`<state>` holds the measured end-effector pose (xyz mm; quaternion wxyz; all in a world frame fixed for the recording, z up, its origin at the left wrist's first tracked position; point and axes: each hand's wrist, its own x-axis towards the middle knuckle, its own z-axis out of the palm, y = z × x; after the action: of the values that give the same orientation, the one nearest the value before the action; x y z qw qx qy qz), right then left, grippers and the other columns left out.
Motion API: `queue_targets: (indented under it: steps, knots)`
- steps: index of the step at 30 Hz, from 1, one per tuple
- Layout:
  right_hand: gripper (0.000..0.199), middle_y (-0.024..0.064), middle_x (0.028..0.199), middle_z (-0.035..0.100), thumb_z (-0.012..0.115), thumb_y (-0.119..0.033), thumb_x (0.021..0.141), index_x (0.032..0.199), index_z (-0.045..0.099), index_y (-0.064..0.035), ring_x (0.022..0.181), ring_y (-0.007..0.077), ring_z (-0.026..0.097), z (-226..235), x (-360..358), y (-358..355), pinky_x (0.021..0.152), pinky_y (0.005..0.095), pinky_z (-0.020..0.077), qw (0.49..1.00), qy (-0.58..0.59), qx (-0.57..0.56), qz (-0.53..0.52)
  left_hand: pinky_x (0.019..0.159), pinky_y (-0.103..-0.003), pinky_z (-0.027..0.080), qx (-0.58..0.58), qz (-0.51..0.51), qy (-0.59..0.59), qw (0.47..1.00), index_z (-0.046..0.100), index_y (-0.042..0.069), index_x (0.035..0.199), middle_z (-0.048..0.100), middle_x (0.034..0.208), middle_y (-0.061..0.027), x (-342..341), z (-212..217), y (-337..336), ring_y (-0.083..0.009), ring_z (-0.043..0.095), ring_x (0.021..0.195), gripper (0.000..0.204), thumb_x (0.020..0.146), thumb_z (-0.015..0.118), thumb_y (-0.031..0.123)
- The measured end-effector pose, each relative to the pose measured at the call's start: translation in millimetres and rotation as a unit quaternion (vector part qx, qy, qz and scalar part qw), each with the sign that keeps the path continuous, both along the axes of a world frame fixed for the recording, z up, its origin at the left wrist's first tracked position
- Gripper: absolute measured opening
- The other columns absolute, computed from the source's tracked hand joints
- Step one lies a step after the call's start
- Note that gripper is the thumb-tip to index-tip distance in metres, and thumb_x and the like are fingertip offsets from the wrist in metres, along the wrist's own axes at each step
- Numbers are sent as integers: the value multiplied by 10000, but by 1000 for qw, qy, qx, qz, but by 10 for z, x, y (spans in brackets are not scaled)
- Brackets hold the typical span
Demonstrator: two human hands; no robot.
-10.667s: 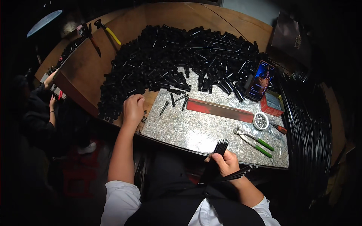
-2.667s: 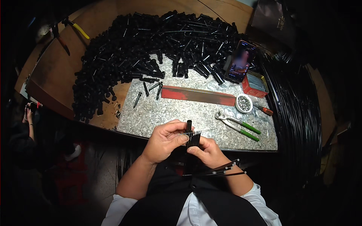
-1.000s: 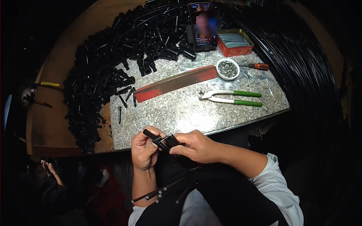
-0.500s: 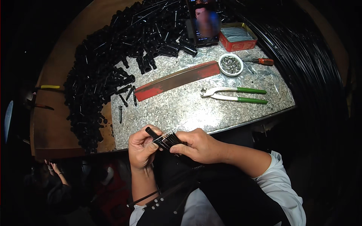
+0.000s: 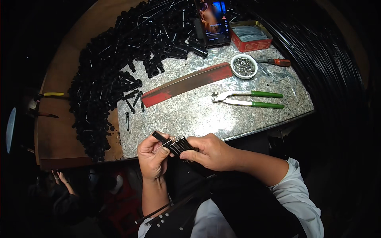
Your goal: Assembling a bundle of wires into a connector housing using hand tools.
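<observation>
**Both hands closed on a bundle of black rods at the table's near edge**

Nearest the camera, the left hand [image 5: 152, 156] was curled shut, its thumb and fingers pinching one end of a black rod [image 5: 162, 138] that stuck out up and to the left past the knuckles. Touching it from the right, the right hand [image 5: 212, 150] had its fingers pressed together around a bundle of thin black rods [image 5: 181, 144], the bundle fanned slightly between the two hands. Neither hand was spread; both were clamped on the rods. The bundle sat just over the near edge of the speckled stone slab [image 5: 206, 115], above the person's lap.

Further out on the slab lay a pair of pincers [image 5: 246, 99] with green handles, jaws pointing left, well apart from the hands. Beyond it stretched a long red strip [image 5: 186, 83], lying slantwise. A few loose black pins [image 5: 127, 119] lay near the strip's left end.

Behind the strip stood a small white bowl [image 5: 243, 66] holding small metal bits, and just to its right a screwdriver [image 5: 276, 62] with an orange handle. A red tin [image 5: 251, 35] sat beyond the bowl, with a phone [image 5: 213, 22] propped beside it, screen lit.

A large heap of black tubes [image 5: 119, 67] covered the far left of the table [image 5: 55, 135], running down its left side. Coiled black cable [image 5: 333, 67] curved along the right.
</observation>
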<state>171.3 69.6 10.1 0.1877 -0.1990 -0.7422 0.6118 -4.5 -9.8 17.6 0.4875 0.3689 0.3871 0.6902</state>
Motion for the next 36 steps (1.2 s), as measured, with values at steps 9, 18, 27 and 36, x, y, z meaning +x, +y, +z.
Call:
queue_targets:
  steps: [9, 18, 27, 36]
  knots:
    - [204, 73, 642, 596, 599, -198, 900, 844, 590, -2, 563, 139, 569, 12, 10, -4, 527, 281, 431, 1000, 11, 1, -11, 620, -225, 477, -6, 15, -2, 1000, 604, -51, 1030, 651, 923, -165, 34, 0, 10, -136, 593, 687, 281, 792, 708, 55]
    - [273, 199, 653, 552, 584, -236, 898, 801, 541, 15, 601, 366, 571, 37, -7, -15, 547, 395, 432, 998, 54, -1, -26, 624, -224, 497, 1, 23, 65, 998, 597, -65, 1049, 615, 952, -129, 30, 26, -4, -140, 606, 749, 288, 804, 696, 50]
    - [213, 172, 740, 593, 617, -195, 866, 865, 591, 16, 659, 337, 588, 142, 0, -19, 598, 380, 454, 995, 80, 53, -24, 627, -224, 509, -19, 29, 63, 997, 594, -72, 1058, 608, 969, -134, 22, 8, -24, -147, 612, 763, 284, 812, 683, 41]
    - [217, 179, 691, 581, 622, -209, 865, 884, 610, 6, 647, 333, 592, 55, 1, 27, 589, 360, 450, 998, 61, 10, -4, 649, -225, 508, -30, 16, 66, 997, 587, -77, 1077, 606, 970, -131, 27, 52, -24, -140, 609, 768, 290, 818, 670, 23]
